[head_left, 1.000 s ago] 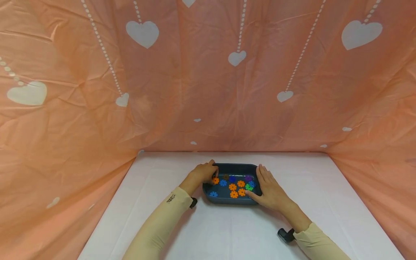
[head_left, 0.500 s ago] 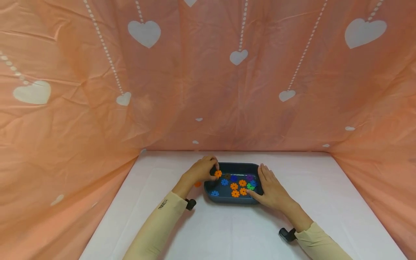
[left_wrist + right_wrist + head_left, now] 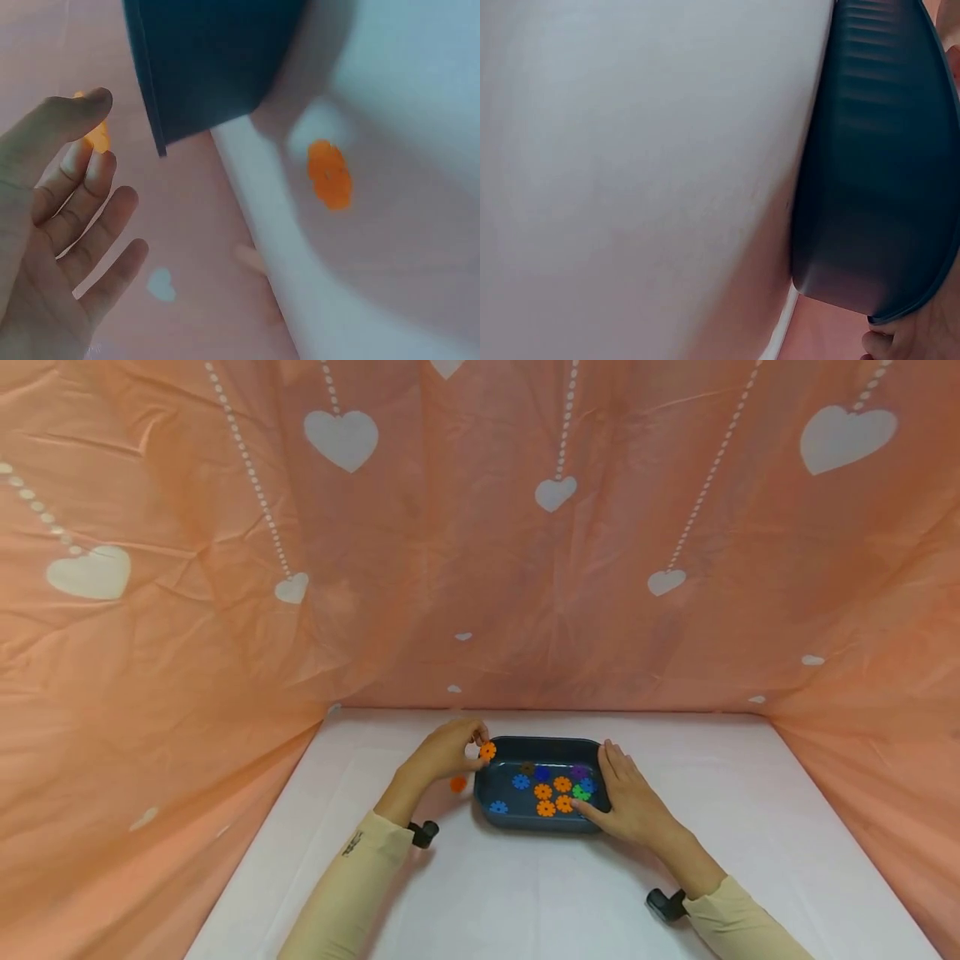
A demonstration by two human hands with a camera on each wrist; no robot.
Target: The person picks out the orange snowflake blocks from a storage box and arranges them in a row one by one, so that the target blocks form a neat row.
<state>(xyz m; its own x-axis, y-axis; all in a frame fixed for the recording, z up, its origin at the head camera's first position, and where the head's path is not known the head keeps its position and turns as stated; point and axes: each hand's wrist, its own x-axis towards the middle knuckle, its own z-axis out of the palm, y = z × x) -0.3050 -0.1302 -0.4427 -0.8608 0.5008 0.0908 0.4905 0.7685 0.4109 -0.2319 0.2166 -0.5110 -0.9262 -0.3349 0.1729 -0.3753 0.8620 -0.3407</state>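
My left hand (image 3: 444,750) pinches an orange flower-shaped disc (image 3: 487,751) between thumb and fingertips, at the left rim of a dark blue-grey tray (image 3: 536,824). In the left wrist view the thumb (image 3: 71,120) covers part of that disc, while the other fingers spread apart. On the white table beside the tray lies another orange flower-shaped disc (image 3: 330,175). My right hand (image 3: 633,802) rests along the tray's right side with straight fingers, its thumb reaching over the rim. Several flower-shaped discs lie inside the tray, among them orange, blue, green (image 3: 581,792), purple (image 3: 579,772) and brown ones.
The white-covered table (image 3: 525,893) stretches around the tray. Behind it and at both sides hangs an orange-pink curtain (image 3: 480,568) with white hearts. Each wrist wears a black camera mount, such as the right one (image 3: 666,905).
My left hand has lifted an orange disc from inside the tray and moved left to the rim. The orange disc on the table has come into sight. My right hand stays on the tray.
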